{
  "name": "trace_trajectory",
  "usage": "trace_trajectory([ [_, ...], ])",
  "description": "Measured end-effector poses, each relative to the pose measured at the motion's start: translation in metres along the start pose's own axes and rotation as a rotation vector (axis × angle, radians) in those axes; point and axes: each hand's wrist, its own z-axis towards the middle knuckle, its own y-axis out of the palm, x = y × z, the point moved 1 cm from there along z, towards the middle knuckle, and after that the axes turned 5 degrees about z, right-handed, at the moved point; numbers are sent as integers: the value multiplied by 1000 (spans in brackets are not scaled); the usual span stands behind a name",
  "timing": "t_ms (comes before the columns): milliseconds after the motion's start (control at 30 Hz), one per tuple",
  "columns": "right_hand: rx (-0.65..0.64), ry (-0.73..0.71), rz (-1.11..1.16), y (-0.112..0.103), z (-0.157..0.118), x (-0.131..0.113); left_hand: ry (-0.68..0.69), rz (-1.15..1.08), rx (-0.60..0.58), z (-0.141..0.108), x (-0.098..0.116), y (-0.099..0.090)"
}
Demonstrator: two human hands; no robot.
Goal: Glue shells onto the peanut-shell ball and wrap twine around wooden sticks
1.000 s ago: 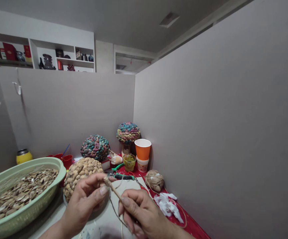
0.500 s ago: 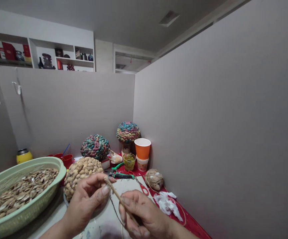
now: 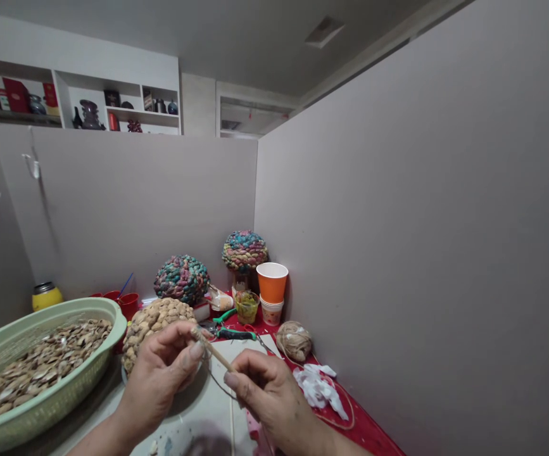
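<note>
L forearm (image 3: 106, 434) & R forearm (image 3: 334, 440) are angling twd ea. other from bottom of view, both bare. L hand (image 3: 156, 373) is pinching btwn L thumb (image 3: 186, 364) & fingertips (image 3: 189, 329). R hand (image 3: 277, 392) is sitting nearby, slightly lower, pinching w/ R thumb (image 3: 243, 387) & index finger (image 3: 254, 358).

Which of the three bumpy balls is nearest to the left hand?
The tan ball, partly hidden behind the left hand; both multicoloured balls stand farther back.
</note>
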Motion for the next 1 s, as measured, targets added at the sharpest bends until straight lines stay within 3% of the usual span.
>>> trace_trajectory([
  [233,-68,100,56,-1,-4,4,39,42,45,1,-3,-3],
  [500,-147,102,150,-2,-3,0,48,79,60,1,-5,-5],
  [800,-255,267,373,-1,-1,0,182,189,150,-2,4,-1],
  [1000,-356,361,552,-4,1,4,185,207,170,-3,1,3],
])
